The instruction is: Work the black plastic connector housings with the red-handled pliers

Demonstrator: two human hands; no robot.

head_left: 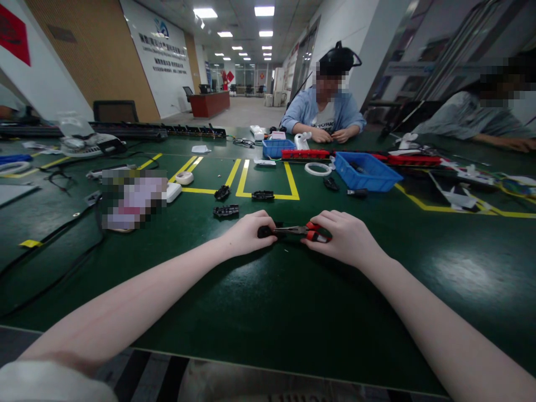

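Observation:
My right hand is closed around the red and black handles of long-nose pliers, whose jaws point left. Between the fingers of my left hand is a small black part, partly covered by the fingers. The tips of the pliers reach this part, but I cannot tell whether they grip it. Just beyond my left hand lie several similar black plastic pieces, among them a ridged one and a flat one.
A blue bin stands beyond my right hand, with a white ring beside it. To the left lies a phone near black cables. Across the green table sits a person; another person is at the far right.

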